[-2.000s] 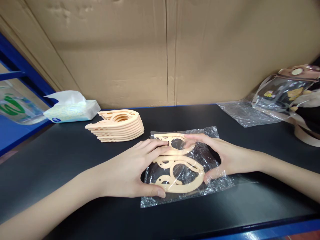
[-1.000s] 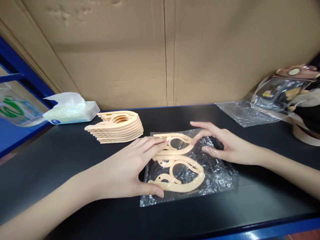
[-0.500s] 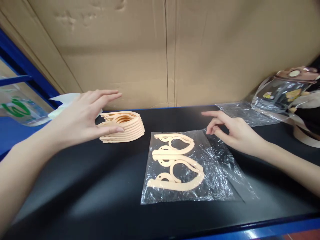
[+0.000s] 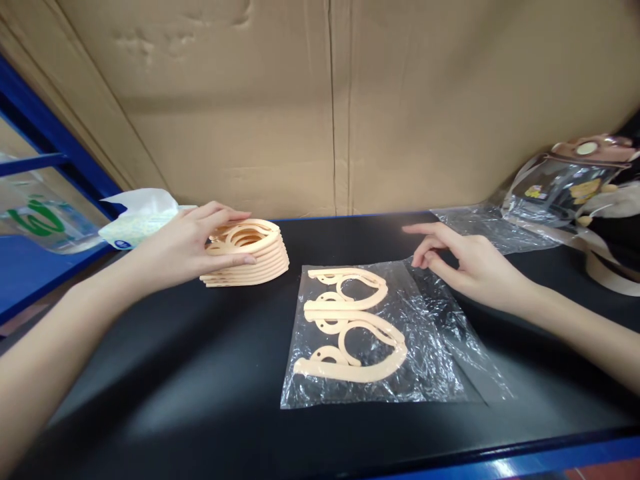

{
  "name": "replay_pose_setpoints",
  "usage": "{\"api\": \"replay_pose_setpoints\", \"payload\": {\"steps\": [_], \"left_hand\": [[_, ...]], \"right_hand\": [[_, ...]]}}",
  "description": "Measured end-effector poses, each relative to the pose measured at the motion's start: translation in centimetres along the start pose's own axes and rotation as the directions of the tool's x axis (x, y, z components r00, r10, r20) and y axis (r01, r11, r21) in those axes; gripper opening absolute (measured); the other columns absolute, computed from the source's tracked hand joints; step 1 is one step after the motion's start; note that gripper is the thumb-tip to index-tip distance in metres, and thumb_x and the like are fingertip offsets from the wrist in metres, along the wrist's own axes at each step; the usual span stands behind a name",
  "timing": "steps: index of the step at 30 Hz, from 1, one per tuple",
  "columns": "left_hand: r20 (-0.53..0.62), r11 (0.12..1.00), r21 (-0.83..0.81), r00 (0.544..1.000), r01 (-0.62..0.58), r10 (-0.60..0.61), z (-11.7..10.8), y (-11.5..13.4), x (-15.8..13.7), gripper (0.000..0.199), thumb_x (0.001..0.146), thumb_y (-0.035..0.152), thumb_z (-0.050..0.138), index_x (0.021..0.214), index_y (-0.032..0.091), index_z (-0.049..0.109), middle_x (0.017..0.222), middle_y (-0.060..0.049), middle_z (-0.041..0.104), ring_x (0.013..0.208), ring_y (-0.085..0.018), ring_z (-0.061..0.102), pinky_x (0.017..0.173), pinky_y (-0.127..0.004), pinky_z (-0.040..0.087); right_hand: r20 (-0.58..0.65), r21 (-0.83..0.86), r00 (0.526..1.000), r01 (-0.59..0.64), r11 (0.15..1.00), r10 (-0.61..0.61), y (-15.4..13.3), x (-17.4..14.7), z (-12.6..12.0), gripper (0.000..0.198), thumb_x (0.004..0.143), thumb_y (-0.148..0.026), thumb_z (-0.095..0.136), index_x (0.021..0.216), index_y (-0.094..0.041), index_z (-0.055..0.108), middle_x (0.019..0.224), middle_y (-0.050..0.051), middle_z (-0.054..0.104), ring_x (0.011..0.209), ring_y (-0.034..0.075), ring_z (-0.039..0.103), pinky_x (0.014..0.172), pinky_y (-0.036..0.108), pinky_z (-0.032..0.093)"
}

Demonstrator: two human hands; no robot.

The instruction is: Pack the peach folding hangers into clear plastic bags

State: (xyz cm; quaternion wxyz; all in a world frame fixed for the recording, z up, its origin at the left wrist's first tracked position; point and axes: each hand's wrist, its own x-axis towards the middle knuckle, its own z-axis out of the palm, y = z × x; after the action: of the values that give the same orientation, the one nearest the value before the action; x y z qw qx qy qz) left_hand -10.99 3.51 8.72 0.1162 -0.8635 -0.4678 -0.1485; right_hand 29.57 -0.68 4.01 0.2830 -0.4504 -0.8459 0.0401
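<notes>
A stack of cream-coloured plastic folding hangers (image 4: 267, 257) lies on the black tabletop, left of centre. My left hand (image 4: 193, 237) is at the stack's left end, thumb along the near edge and fingers over the far edge of the upper hanger. A clear plastic bag (image 4: 430, 367) lies flat in the middle, with two folded hangers (image 4: 373, 372) inside, one in front of the other. My right hand (image 4: 457, 260) hovers by the bag's far right corner, forefinger stretched out and the other fingers loosely bent, holding nothing.
Behind the left wrist stands a tissue pack (image 4: 143, 217). A clear bottle (image 4: 53, 223) is at the far left beside a blue frame (image 4: 75, 163). More clear film (image 4: 487, 223) and a transparent bag (image 4: 555, 187) lie at the back right. Cardboard (image 4: 240, 120) walls off the rear.
My left hand has come down onto the stack, closing thumb and fingers around the top hanger. The right hand stays where it was, and the bag is almost unmoved.
</notes>
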Motion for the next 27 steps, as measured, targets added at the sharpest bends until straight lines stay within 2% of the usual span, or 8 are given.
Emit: {"api": "replay_pose_setpoints", "payload": {"steps": [4, 7, 8, 10, 12, 14, 19, 27], "left_hand": [[-0.062, 1.0, 0.007, 0.998, -0.021, 0.021, -0.8, 2.8, -0.2, 0.068, 0.089, 0.064, 0.047, 0.13, 0.01, 0.049, 0.117, -0.011, 0.051, 0.102, -0.024, 0.055, 0.093, -0.04, 0.045], [-0.181, 0.991, 0.016, 0.974, -0.132, 0.133, -0.4, 6.3, -0.8, 0.073, 0.081, 0.063, 0.06, 0.129, 0.01, 0.049, 0.117, -0.013, 0.052, 0.103, -0.026, 0.056, 0.09, -0.04, 0.047], [-0.217, 0.982, 0.022, 0.958, -0.188, 0.188, -0.1, 7.5, -1.1, 0.079, 0.075, 0.067, 0.063, 0.128, 0.011, 0.049, 0.117, -0.014, 0.054, 0.103, -0.028, 0.056, 0.088, -0.041, 0.047], [-0.235, 0.959, 0.025, 0.931, -0.283, 0.28, 0.8, 9.8, -1.6, 0.081, 0.073, 0.068, 0.064, 0.129, 0.012, 0.048, 0.12, -0.015, 0.056, 0.111, -0.031, 0.054, 0.093, -0.043, 0.043], [-0.251, 0.929, 0.025, 0.897, -0.369, 0.363, 1.8, 11.7, -2.1, 0.079, 0.076, 0.069, 0.061, 0.129, 0.011, 0.048, 0.116, -0.016, 0.059, 0.107, -0.029, 0.056, 0.09, -0.041, 0.043], [-0.276, 0.906, 0.004, 0.87, -0.423, 0.408, 2.6, 13.0, -2.4, 0.077, 0.078, 0.069, 0.058, 0.126, 0.009, 0.05, 0.111, -0.015, 0.061, 0.102, -0.027, 0.057, 0.086, -0.038, 0.043], [-0.272, 0.898, -0.031, 0.868, -0.44, 0.416, 3.6, 13.7, -2.4, 0.078, 0.081, 0.067, 0.057, 0.127, 0.006, 0.05, 0.113, -0.016, 0.061, 0.1, -0.027, 0.057, 0.083, -0.038, 0.04], [-0.144, 0.916, -0.072, 0.913, -0.395, 0.382, 3.5, 11.8, -1.9, 0.076, 0.082, 0.065, 0.057, 0.137, 0.016, 0.041, 0.125, -0.013, 0.058, 0.107, -0.027, 0.056, 0.09, -0.039, 0.037]], "right_hand": [[-0.129, -0.005, 0.99, 0.055, 0.998, -0.055, -0.9, 0.0, 0.0, 0.034, 0.09, -0.021, 0.049, 0.124, -0.02, 0.052, 0.096, 0.003, 0.066, 0.086, 0.017, 0.064, 0.076, 0.031, 0.049], [-0.134, 0.132, 0.99, 0.057, 0.99, -0.039, -2.5, -0.4, -0.1, 0.027, 0.092, -0.025, 0.051, 0.119, -0.022, 0.055, 0.093, 0.002, 0.064, 0.086, 0.015, 0.061, 0.081, 0.031, 0.048], [-0.093, 0.222, 0.996, 0.032, 0.974, -0.012, -3.2, -0.6, -0.1, 0.026, 0.093, -0.028, 0.052, 0.118, -0.023, 0.055, 0.092, 0.001, 0.064, 0.085, 0.014, 0.061, 0.08, 0.03, 0.048], [0.048, 0.419, 0.998, -0.054, 0.906, 0.037, -4.6, -1.0, 0.0, 0.027, 0.093, -0.032, 0.055, 0.119, -0.027, 0.054, 0.092, -0.001, 0.065, 0.083, 0.013, 0.06, 0.077, 0.029, 0.048], [0.196, 0.58, 0.98, -0.146, 0.801, 0.037, -5.7, -1.4, 0.3, 0.032, 0.092, -0.035, 0.058, 0.123, -0.029, 0.051, 0.095, -0.001, 0.065, 0.082, 0.012, 0.059, 0.075, 0.028, 0.049], [0.291, 0.667, 0.957, -0.215, 0.713, 0.017, -6.5, -1.7, 0.8, 0.039, 0.09, -0.035, 0.061, 0.126, -0.03, 0.047, 0.096, -0.002, 0.064, 0.082, 0.012, 0.059, 0.073, 0.029, 0.05], [0.365, 0.712, 0.931, -0.281, 0.643, 0.002, -6.5, -1.7, 2.1, 0.044, 0.088, -0.032, 0.064, 0.127, -0.03, 0.046, 0.087, -0.004, 0.062, 0.077, 0.011, 0.058, 0.072, 0.029, 0.049], [0.414, 0.743, 0.904, -0.401, 0.535, 0.104, -5.0, -0.9, 1.4, 0.049, 0.083, -0.032, 0.068, 0.126, -0.026, 0.046, 0.093, 0.001, 0.07, 0.088, 0.018, 0.067, 0.08, 0.036, 0.052]]}}
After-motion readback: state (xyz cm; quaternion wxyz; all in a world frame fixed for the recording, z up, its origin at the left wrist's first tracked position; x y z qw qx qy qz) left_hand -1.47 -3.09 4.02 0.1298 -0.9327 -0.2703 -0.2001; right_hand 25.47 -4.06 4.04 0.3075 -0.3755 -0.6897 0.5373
